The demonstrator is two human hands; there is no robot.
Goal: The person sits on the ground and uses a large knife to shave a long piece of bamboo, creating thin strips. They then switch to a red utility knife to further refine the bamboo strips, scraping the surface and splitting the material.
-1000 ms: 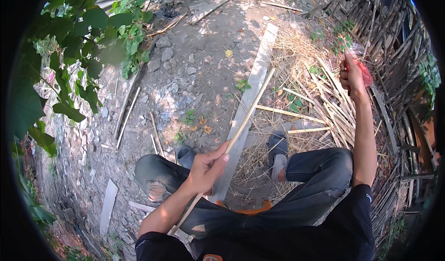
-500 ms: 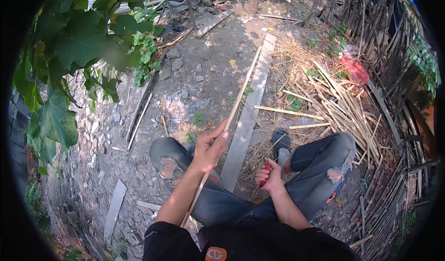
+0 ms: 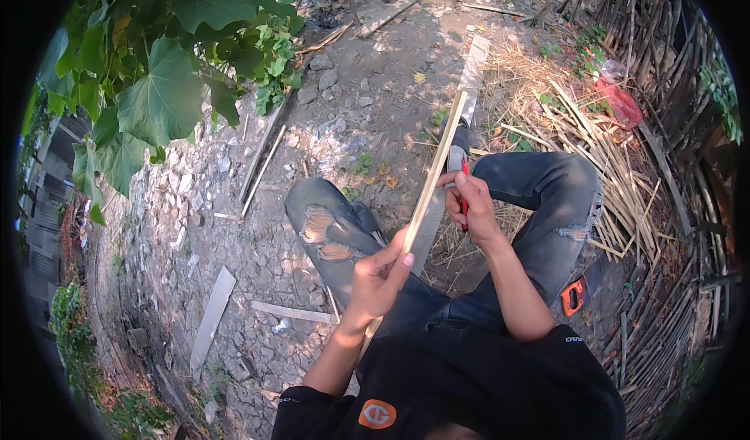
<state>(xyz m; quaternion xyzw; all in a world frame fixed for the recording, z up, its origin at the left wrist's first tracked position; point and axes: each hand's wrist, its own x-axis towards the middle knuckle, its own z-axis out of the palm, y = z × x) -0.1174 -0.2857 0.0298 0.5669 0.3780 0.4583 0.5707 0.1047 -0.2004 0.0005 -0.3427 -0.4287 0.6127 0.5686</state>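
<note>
A long pale wooden strip (image 3: 439, 165) slants from near my body away to the front. My left hand (image 3: 380, 285) is closed around its lower part, thumb along the top. My right hand (image 3: 478, 212) grips a slim red-handled tool (image 3: 465, 166) just right of the strip's middle, fingertips at or very near the wood. The tool's working end is too small to make out. Beyond the strip lies a flat grey board (image 3: 475, 61) on the ground, partly covered by the strip and my right foot.
A pile of similar strips (image 3: 605, 178) lies on straw at the right, by a red plastic bag (image 3: 619, 105) and a stick fence (image 3: 664, 45). An orange-handled saw (image 3: 573, 298) rests beside my right leg. Large leaves (image 3: 160, 88) hang at upper left.
My right hand has risen forward with the red-handled tool, from between my legs to beside the strip. My right foot and knee have shifted forward. The view has moved slightly.
</note>
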